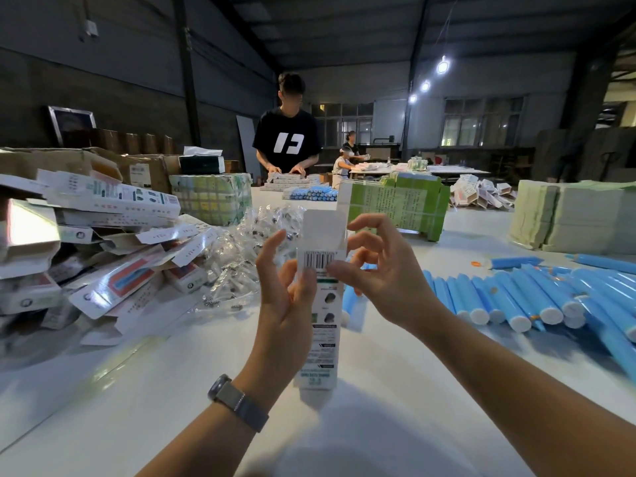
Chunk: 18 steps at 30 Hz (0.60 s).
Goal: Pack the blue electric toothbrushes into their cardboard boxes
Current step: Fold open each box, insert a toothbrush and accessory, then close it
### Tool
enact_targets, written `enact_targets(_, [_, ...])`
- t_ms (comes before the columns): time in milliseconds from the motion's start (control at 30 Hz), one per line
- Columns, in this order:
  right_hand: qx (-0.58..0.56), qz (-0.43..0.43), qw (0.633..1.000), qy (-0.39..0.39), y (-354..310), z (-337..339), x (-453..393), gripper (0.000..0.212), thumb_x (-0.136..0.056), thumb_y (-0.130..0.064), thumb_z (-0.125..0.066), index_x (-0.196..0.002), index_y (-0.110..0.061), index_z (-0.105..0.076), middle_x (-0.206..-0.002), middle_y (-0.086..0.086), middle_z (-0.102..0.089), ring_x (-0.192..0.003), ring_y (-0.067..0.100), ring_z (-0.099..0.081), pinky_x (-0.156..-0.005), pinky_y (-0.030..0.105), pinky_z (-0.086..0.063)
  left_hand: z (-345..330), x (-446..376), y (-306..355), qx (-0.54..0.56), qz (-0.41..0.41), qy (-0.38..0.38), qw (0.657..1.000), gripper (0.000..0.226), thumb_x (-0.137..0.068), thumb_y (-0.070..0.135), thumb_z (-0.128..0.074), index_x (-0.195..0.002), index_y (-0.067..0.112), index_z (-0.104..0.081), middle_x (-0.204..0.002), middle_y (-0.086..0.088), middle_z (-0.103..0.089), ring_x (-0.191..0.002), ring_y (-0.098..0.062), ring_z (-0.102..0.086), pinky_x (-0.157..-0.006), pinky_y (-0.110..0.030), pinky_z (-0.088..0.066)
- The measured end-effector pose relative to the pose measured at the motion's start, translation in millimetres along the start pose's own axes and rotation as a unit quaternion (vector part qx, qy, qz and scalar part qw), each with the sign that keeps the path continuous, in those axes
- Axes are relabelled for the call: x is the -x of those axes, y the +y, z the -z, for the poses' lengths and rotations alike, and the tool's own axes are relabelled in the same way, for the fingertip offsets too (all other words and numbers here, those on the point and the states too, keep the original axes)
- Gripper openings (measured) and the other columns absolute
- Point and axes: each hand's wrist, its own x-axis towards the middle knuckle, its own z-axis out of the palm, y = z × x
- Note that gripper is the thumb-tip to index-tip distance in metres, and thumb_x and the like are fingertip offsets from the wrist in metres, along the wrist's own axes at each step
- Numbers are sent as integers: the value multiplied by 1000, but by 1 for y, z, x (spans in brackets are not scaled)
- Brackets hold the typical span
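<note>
A tall white cardboard box (323, 342) with a barcode stands upright at the table's centre, its top flap open and raised. My left hand (285, 297) holds the box from the left side, fingers curled around it. My right hand (375, 270) pinches the box near the barcode with thumb and forefinger, the other fingers spread. Several blue electric toothbrushes (516, 297) lie in a row on the table to the right of my hands. One blue toothbrush (348, 301) shows just behind the box.
A heap of open white boxes (103, 242) fills the left side. Clear plastic packets of brush heads (241, 246) lie behind my hands. Green paper stacks (395, 204) and pale stacks (571, 218) stand further back. A person (289, 132) works at the table's far end.
</note>
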Motion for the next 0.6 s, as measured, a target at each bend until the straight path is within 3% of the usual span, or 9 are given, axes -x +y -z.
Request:
enact_targets(67, [6,6,1000,9,-2,-3,1,40,-75,-39,-78,-103,-35,-49,-94,7,-70,-67,9,-58,-56,21,-49,-1,-1,1,-1,-11,1,1000,37,-101,20,-39,-130,41,-36,-117,7,-69,-99,-21,-70,-72,-27,-57])
enact_targets(200, [-8,11,1000,18,-7,-5,-1,38,-76,-38,-75,-106,-28,-53,-100,3,-73,-75,10,-63,-62,20,-48,-6,0,1,-18,-19,40,999,35,-99,24,-45,-119,52,-47,-110,2,-67,-94,-21,-70,-72,-28,-58])
enact_targets(367, [4,-10,1000,10,-6,-5,3,39,-75,-39,-76,-105,-33,-52,-98,1,-71,-72,15,-64,-47,29,-52,-5,3,0,27,19,41,999,19,-100,31,-37,-116,31,-48,-99,7,-67,-88,-16,-70,-70,-28,-58])
enact_targets(500, [20,-2,1000,-4,-5,-4,1,39,-79,-32,-78,-106,-35,-50,-98,2,-69,-71,13,-62,-44,30,-51,-4,0,1,27,10,51,998,16,-99,30,-38,-111,26,-48,-96,2,-67,-78,-15,-69,-64,-30,-59])
enact_targets(600, [21,7,1000,-16,-5,-1,1,39,-77,-38,-76,-106,-37,-51,-101,5,-69,-71,14,-62,-45,30,-51,-3,-1,1,-8,-3,43,999,22,-97,39,-41,-112,25,-47,-100,-2,-66,-78,-18,-69,-65,-34,-60])
